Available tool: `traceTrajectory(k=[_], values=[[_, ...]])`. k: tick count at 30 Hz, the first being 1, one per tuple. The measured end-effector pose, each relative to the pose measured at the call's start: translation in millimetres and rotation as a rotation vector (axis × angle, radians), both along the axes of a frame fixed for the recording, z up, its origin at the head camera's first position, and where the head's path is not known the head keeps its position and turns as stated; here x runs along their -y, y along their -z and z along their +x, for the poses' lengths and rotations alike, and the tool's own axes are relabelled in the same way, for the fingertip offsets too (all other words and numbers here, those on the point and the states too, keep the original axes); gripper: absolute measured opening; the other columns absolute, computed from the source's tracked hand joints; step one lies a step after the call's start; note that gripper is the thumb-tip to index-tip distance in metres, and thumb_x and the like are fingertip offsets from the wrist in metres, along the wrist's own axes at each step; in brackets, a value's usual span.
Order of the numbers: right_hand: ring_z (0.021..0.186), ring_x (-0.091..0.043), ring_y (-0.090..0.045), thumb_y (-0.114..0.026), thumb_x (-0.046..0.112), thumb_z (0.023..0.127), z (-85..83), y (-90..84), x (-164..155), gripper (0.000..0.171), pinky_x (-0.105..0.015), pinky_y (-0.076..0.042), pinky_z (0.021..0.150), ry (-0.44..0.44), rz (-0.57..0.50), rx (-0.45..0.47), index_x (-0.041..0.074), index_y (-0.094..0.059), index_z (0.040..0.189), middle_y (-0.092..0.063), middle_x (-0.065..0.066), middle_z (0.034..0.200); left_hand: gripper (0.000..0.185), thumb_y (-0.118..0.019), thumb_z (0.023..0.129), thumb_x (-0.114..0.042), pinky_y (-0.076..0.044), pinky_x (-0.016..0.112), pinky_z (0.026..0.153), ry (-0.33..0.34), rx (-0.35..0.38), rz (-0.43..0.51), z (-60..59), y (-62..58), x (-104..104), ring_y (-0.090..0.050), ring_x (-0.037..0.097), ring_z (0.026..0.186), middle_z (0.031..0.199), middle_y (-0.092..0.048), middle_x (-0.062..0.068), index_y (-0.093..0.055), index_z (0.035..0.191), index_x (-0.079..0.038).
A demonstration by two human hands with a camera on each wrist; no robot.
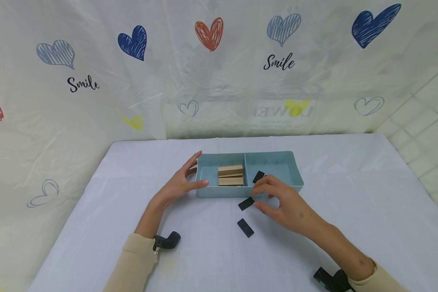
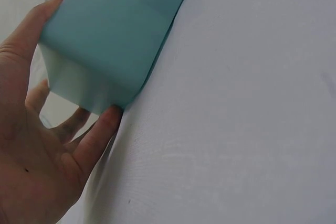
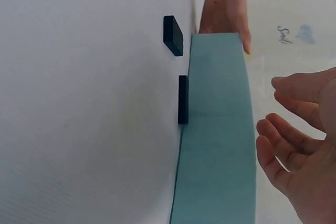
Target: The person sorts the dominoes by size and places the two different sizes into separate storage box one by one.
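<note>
A teal two-compartment tray [image 1: 273, 162] stands mid-table. Its left compartment holds stacked wooden blocks [image 1: 230, 175]; a black block [image 1: 258, 177] lies in the right one. My left hand [image 1: 198, 170] grips the tray's left end, thumb on the front wall and fingers at the back corner; the left wrist view shows that hand [image 2: 84, 56] spanning the tray [image 2: 115, 24]. My right hand [image 1: 257, 198] hovers at the tray's front wall with relaxed fingers and holds nothing. Below it a black block [image 1: 246, 203] lies against the wall, another [image 1: 245, 227] nearer me.
A white cloth [image 1: 350, 211] covers the table, with bare room left, right and in front of the tray. A heart-printed curtain [image 1: 131, 81] hangs behind, and a tiled wall [image 1: 427, 121] stands at right. Black wrist mounts [image 1: 166, 241] sit on both forearms.
</note>
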State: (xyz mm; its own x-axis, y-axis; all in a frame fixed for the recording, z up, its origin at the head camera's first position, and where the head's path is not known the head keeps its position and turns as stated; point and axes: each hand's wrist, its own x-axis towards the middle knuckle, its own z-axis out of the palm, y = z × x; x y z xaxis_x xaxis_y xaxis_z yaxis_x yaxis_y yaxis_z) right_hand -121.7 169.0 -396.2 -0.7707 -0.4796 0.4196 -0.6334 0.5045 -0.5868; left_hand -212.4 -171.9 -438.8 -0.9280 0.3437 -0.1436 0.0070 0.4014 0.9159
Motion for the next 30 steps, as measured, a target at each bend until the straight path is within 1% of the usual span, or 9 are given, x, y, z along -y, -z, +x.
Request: traceTrajectory(k=[5,8,13,16,20,27,30], values=[[0.102,-0.013,-0.063,-0.083,0.004,0.086,1.7,0.0,0.8,0.032,-0.028,-0.056,0.079,-0.012,-0.003,0.024,0.025,-0.073,0.110,-0.064,0.009,0.115,0.100,-0.084,0.087,-0.042,-0.028,0.068,0.123,0.002,-0.004,-0.002,-1.0,0.3,-0.6,-0.025,0.032,0.161,0.173,-0.022,0.002,-0.020,0.163,-0.050],[0.102,-0.016,-0.064,-0.083,0.005,0.087,3.2,0.7,1.3,0.031,-0.029,-0.057,0.079,-0.017,0.000,0.056,0.024,-0.074,0.110,-0.064,0.009,0.115,0.099,-0.084,0.086,-0.042,-0.028,0.067,0.124,0.001,0.000,0.002,-0.9,0.1,-0.8,-0.026,0.032,0.161,0.173,-0.022,0.002,-0.021,0.161,-0.054],[0.098,-0.016,-0.065,-0.082,0.005,0.087,5.6,3.5,3.3,0.028,-0.029,-0.058,0.078,-0.025,0.027,0.100,0.021,-0.076,0.109,-0.065,0.010,0.114,0.097,-0.084,0.086,-0.042,-0.028,0.067,0.124,-0.002,0.003,0.009,-0.7,0.8,-0.4,-0.026,0.031,0.161,0.173,-0.022,0.002,-0.022,0.158,-0.060],[0.095,-0.016,-0.065,-0.081,0.005,0.088,7.0,5.7,4.9,0.026,-0.029,-0.059,0.079,-0.039,0.045,0.119,0.019,-0.076,0.110,-0.065,0.010,0.112,0.097,-0.084,0.086,-0.043,-0.028,0.068,0.123,-0.001,0.004,0.004,-0.7,1.6,-0.3,-0.026,0.032,0.161,0.173,-0.022,0.001,-0.021,0.158,-0.060],[0.096,-0.017,-0.065,-0.081,0.006,0.089,9.4,7.9,7.2,0.023,-0.029,-0.059,0.081,-0.060,0.061,0.153,0.016,-0.076,0.109,-0.065,0.009,0.113,0.098,-0.084,0.086,-0.043,-0.029,0.068,0.123,0.000,0.003,-0.003,-0.6,1.8,-0.2,-0.026,0.032,0.161,0.174,-0.022,0.001,-0.021,0.159,-0.059],[0.098,-0.017,-0.065,-0.080,0.008,0.090,11.1,10.7,10.3,0.022,-0.030,-0.058,0.081,-0.090,0.112,0.217,0.017,-0.075,0.110,-0.062,0.010,0.115,0.097,-0.084,0.087,-0.042,-0.029,0.067,0.123,-0.001,-0.005,-0.003,-0.5,0.0,0.4,-0.026,0.031,0.161,0.174,-0.021,0.002,-0.021,0.159,-0.059],[0.098,-0.016,-0.065,-0.079,0.009,0.091,11.2,12.4,11.4,0.023,-0.028,-0.058,0.080,-0.096,0.134,0.240,0.018,-0.074,0.111,-0.062,0.010,0.116,0.098,-0.084,0.087,-0.042,-0.030,0.067,0.123,-0.001,-0.004,-0.004,-0.2,-0.5,0.5,-0.026,0.031,0.161,0.174,-0.021,0.002,-0.020,0.160,-0.057]])
